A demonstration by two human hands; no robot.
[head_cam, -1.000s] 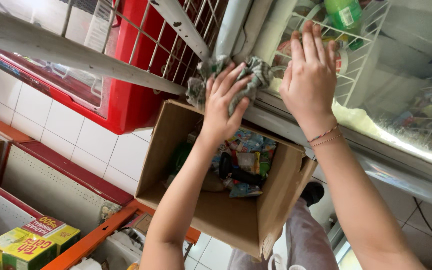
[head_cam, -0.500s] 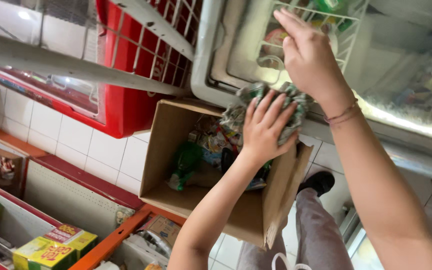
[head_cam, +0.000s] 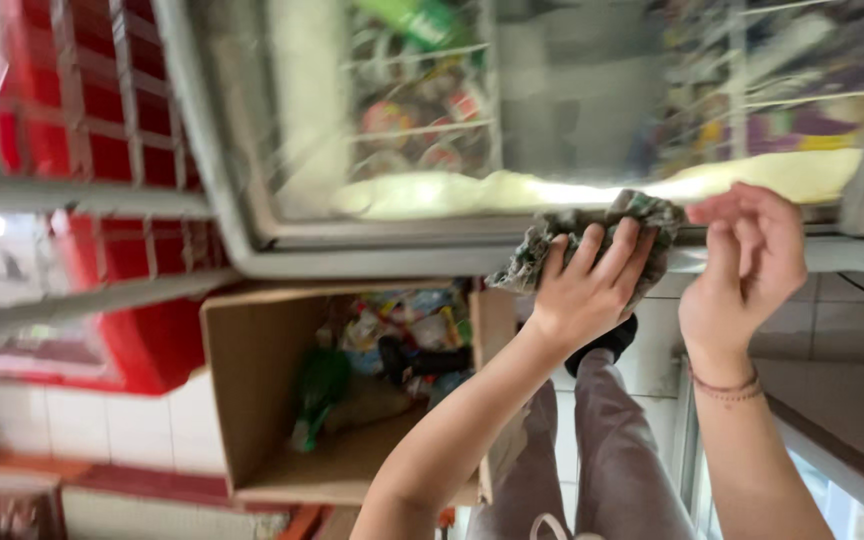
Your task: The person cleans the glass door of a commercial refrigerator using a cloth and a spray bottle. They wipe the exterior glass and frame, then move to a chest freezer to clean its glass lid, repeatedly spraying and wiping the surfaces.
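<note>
Left hand (head_cam: 584,292) presses a crumpled greenish-grey rag (head_cam: 592,232) flat against the grey metal rim (head_cam: 372,262) of a glass-topped chest freezer (head_cam: 512,120), fingers spread & laid over the cloth, not balled round it. Rag = soft, wrinkled, mottled fabric, bunched in folds; sits on the rim's near edge, w/ part sticking out past the fingertips. Right hand (head_cam: 747,265) hovers just beside the rag, fingers loosely curled, thumb & forefinger close together, holding nothing; thin bracelet (head_cam: 724,386) at the wrist. Under the glass lid: white wire baskets (head_cam: 422,90) w/ blurred colourful packets, pale frost strip along the inside edge. Below the rim, an open brown cardboard box (head_cam: 262,400), matte, square-cornered, filled w/ mixed wrappers & a green bottle (head_cam: 314,395). Red plastic crate (head_cam: 102,130) w/ grid walls at left. Grey trouser legs (head_cam: 592,460) & a dark shoe (head_cam: 607,342) on the tiled floor (head_cam: 852,330).
</note>
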